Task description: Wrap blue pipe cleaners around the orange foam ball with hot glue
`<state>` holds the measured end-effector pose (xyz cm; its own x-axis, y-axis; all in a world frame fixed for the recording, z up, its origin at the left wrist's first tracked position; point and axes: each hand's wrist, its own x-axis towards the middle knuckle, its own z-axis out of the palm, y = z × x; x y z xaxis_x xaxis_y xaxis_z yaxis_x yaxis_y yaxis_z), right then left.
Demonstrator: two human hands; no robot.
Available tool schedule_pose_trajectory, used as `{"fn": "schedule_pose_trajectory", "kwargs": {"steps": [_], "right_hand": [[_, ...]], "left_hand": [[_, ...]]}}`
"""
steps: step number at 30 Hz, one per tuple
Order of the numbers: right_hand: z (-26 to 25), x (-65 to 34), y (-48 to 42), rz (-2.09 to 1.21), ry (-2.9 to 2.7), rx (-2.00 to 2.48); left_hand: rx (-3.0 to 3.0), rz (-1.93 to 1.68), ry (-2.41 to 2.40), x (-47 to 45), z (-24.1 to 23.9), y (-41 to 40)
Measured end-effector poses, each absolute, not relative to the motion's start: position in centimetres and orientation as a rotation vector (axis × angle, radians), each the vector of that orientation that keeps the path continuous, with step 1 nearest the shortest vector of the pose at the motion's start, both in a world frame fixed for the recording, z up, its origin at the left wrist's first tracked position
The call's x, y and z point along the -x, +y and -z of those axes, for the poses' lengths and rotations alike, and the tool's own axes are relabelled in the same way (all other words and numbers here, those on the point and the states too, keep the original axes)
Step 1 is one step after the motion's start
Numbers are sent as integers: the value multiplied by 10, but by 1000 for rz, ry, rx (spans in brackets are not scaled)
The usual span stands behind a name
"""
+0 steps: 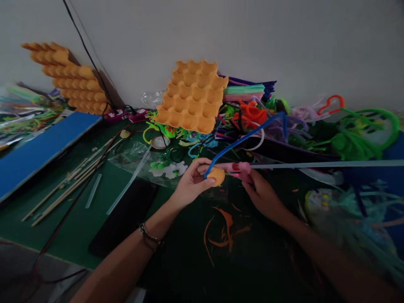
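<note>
Above the green bench [94, 219], mid-frame, the left hand [191, 182] has its grip pinched on a small orange foam cup [216, 176], with the end of a blue pipe cleaner [249, 134] at the cup's top. The right hand [261, 191] has its grip closed round a pink tool [241, 167], likely a glue gun, blurred. A long pale stick [331, 164] runs off right from it. Judged: joining step, tool tip at the cup. The next move calls for a steady left pinch and the tip kept on the joint. The cup is rounded and matte, the same colour as the egg tray [192, 97] behind.
</note>
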<state>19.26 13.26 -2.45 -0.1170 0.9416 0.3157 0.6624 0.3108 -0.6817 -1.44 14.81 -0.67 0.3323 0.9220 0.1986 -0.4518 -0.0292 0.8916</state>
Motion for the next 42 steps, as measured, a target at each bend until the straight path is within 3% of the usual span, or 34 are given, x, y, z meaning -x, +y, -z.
{"fn": "schedule_pose_trajectory", "kwargs": {"steps": [14, 42], "right_hand": [[-24, -202, 125, -357, -1314, 1714], [-31, -201, 116, 96, -1606, 1669]], "left_hand": [[-1326, -1460, 946, 14, 17, 154], [-1623, -1371, 874, 5, 12, 139]]}}
